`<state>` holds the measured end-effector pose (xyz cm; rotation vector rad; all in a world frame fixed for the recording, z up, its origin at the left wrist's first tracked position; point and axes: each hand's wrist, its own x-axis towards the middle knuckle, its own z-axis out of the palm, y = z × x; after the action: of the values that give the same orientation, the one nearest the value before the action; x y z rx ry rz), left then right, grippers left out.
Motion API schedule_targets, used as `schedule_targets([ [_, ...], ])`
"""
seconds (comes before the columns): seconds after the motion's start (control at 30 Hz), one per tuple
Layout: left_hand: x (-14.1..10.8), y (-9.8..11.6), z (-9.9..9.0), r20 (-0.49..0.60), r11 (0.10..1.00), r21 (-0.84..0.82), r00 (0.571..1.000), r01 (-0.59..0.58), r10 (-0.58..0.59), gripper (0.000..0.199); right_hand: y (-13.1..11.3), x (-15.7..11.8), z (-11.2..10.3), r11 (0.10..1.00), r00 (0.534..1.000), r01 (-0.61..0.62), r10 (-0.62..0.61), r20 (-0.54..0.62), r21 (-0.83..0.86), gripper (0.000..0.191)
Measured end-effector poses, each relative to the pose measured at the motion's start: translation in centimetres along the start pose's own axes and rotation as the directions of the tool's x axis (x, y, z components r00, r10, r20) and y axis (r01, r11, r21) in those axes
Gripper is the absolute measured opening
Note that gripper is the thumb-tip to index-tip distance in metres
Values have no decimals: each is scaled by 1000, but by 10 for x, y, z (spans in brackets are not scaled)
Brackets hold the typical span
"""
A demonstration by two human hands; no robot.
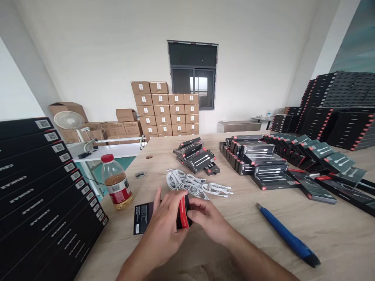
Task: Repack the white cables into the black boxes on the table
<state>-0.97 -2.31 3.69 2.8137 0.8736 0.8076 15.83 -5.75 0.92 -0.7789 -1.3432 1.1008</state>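
Both hands are closed around a small black box with a red side [183,212], low in the middle of the view. My left hand [167,218] wraps over its left part, and my right hand [209,219] grips its right edge with thumb and fingers. A flat black printed card or sleeve [141,219] lies on the wooden table, partly behind my left hand. Just beyond the hands are coiled white cables [191,184]. Behind the cables sits a loose pile of black boxes [195,158] with cable pictures on them.
Black boxes [38,195] are stacked high at the left, beside a red-capped bottle [116,183] and a tape roll [140,175]. Rows of packaged boxes [259,160] stand on the table [234,242] at the right. A blue tool [287,234] lies at front right.
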Motion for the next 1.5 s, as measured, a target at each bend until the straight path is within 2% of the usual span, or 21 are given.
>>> schedule_targets([
  [0.17,0,3,3,37,998,35,998,-54,52,85,5,-1,0,994,996,-87,84,-44,-66,25],
  [0.33,1,9,8,62,997,17,995,-77,76,85,-1,-1,2,984,1000,-12,7,-26,-176,47],
  [0.4,2,10,10,68,997,2,995,-74,73,84,-1,0,3,978,998,-15,3,-60,-208,50],
  [0.6,4,7,17,100,996,-1,991,-93,92,80,6,0,5,988,983,-36,8,-181,-148,37],
  [0.77,3,4,17,92,996,-16,992,-89,91,80,4,-1,8,994,970,-101,89,-227,-44,33],
  [0.9,1,4,12,89,996,-36,993,-80,83,81,13,1,5,991,946,-131,119,-302,-19,24],
  [1.03,1,3,9,51,997,-49,997,-64,66,78,22,3,1,982,936,-190,185,-299,12,11],
  [1.1,1,1,9,31,999,-30,999,-33,34,75,21,3,1,980,944,-200,195,-265,7,14],
  [1.17,1,-1,11,21,1000,9,1000,20,-20,72,19,2,1,983,951,-152,115,-288,-107,25],
  [1.23,1,-3,14,-5,996,54,997,74,-74,68,17,0,0,939,943,-43,-74,-323,-342,38],
  [1.27,1,-4,16,-22,993,72,995,94,-93,67,16,-2,-2,883,935,15,-179,-306,-470,40],
  [1.33,1,-6,20,-54,989,94,993,112,-107,68,17,-4,-5,743,930,118,-316,-189,-659,37],
  [1.4,1,-6,23,-76,988,106,991,115,-107,71,21,-4,-9,624,937,177,-344,-64,-761,41],
  [1.5,2,-3,27,-98,986,115,989,124,-113,69,27,-2,-15,535,951,140,-308,-38,-833,49],
])
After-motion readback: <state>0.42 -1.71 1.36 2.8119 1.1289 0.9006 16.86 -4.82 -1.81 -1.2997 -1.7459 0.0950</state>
